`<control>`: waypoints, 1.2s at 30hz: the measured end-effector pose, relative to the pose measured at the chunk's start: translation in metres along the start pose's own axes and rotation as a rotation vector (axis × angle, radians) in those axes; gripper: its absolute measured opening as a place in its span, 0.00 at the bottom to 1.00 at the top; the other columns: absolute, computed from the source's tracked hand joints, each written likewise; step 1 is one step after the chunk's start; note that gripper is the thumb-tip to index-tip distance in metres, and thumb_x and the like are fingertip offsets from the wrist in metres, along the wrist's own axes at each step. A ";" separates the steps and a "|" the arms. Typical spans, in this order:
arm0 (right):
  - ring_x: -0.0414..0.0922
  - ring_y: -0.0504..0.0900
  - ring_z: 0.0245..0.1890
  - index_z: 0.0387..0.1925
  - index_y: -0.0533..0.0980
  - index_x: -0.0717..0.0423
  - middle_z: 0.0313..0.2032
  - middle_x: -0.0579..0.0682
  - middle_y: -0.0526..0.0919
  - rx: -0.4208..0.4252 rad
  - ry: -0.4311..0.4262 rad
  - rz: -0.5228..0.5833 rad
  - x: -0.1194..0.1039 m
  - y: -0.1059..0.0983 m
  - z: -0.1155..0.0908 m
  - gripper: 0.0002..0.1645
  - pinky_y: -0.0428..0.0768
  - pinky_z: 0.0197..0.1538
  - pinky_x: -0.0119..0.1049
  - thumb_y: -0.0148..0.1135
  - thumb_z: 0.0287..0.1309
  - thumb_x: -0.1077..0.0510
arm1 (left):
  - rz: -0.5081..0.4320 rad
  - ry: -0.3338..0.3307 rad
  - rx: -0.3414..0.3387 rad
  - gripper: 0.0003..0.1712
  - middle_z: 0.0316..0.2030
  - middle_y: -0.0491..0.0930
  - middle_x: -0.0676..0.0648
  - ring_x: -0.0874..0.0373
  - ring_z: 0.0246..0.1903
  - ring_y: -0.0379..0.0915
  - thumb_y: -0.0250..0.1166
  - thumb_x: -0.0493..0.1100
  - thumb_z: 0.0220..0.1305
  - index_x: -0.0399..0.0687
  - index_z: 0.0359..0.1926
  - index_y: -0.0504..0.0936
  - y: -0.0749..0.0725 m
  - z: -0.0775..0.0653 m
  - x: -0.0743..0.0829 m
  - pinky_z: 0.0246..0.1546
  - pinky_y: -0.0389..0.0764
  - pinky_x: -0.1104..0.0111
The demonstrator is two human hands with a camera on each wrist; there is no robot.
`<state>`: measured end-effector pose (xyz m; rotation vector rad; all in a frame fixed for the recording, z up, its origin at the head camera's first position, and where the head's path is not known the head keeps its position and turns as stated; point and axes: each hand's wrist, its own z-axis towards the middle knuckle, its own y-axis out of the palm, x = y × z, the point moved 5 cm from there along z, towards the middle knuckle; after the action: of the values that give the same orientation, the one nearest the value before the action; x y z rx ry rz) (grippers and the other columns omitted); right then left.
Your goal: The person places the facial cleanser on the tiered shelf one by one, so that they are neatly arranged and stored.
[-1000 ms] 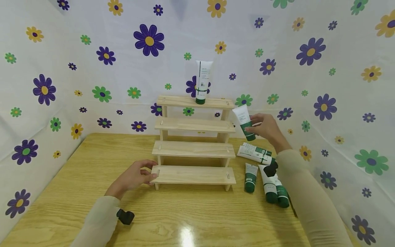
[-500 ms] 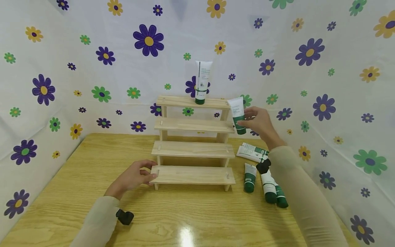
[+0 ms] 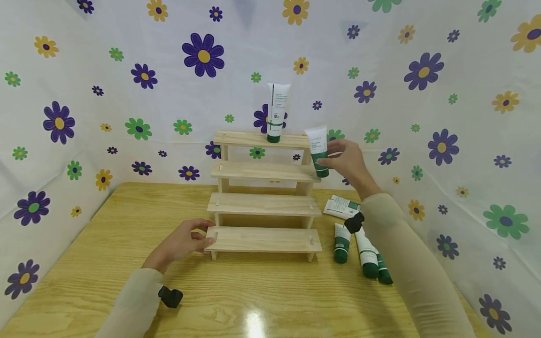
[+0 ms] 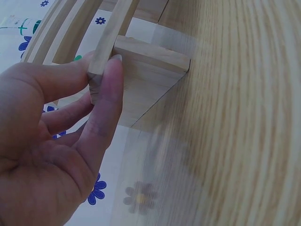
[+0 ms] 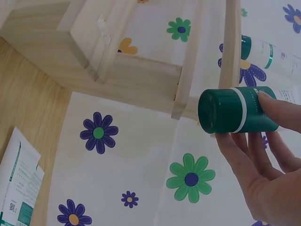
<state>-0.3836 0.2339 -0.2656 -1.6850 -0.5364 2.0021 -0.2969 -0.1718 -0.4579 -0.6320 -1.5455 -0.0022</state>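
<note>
1. As your left hand [image 3: 181, 241] pinches the left end of the bottom shelf [image 3: 262, 239] of the four-tier wooden stand [image 3: 266, 205], thumb against fingers, keep the hold light and steady; judged enough to stop sliding, whereas lifting could rock the tiers.
2. Mind your right sleeve [image 3: 405, 253]: it passes over the loose squeeze tubes [image 3: 367, 258] lying on the wooden table [image 3: 220, 300]. Keep it high so none rolls.
3. Your right hand [image 3: 348, 162] is clamped, thumb opposite fingers, on the green lower part of the white-and-green squeeze tube [image 3: 318, 145]. Tube position: in the air at the stand's right end, by the upper two shelves, cap down, slightly tilted; contact with wood cannot be told. Judged step: bringing it onto a shelf. Level the cap first, seat it flat, then loosen your fingers gently.
4. Leave room around the larger tube [image 3: 276, 112] standing cap-down on the top shelf [image 3: 241, 137]; a knock could topple it.
5. Against a second ago, near to far: left hand, same pinch; loose tubes unmoved, though your right wrist camera [image 3: 354, 222] covers more of them; held tube farther left, higher, more upright; standing tube unchanged.
</note>
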 end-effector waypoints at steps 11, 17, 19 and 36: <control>0.62 0.82 0.60 0.63 0.73 0.64 0.61 0.65 0.80 0.006 -0.033 0.064 -0.022 0.024 0.007 0.31 0.81 0.66 0.55 0.73 0.60 0.63 | -0.008 0.015 -0.011 0.31 0.60 0.76 0.30 0.52 0.46 0.84 0.66 0.41 0.72 0.32 0.69 0.69 0.001 0.000 0.000 0.43 0.91 0.60; 0.60 0.82 0.59 0.62 0.74 0.63 0.60 0.63 0.81 0.011 -0.039 0.105 -0.033 0.040 0.010 0.31 0.83 0.64 0.53 0.75 0.58 0.64 | -0.002 0.003 -0.003 0.30 0.60 0.76 0.32 0.53 0.46 0.84 0.66 0.40 0.73 0.34 0.70 0.69 0.000 0.000 -0.001 0.44 0.91 0.60; 0.59 0.83 0.59 0.61 0.74 0.62 0.60 0.62 0.82 0.012 -0.037 0.122 -0.036 0.045 0.011 0.31 0.84 0.63 0.52 0.75 0.57 0.64 | -0.003 -0.010 0.004 0.30 0.60 0.76 0.33 0.53 0.45 0.83 0.66 0.40 0.72 0.35 0.70 0.69 0.000 -0.001 -0.001 0.44 0.91 0.60; 0.55 0.85 0.55 0.58 0.76 0.61 0.55 0.59 0.85 0.035 -0.095 0.148 -0.056 0.091 0.015 0.29 0.84 0.62 0.46 0.77 0.56 0.61 | -0.007 0.046 -0.025 0.30 0.60 0.75 0.30 0.52 0.47 0.84 0.65 0.39 0.73 0.31 0.70 0.67 0.000 -0.001 0.003 0.42 0.91 0.60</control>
<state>-0.3999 0.1274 -0.2704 -1.6587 -0.4171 2.1920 -0.2954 -0.1713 -0.4552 -0.6422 -1.5048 -0.0410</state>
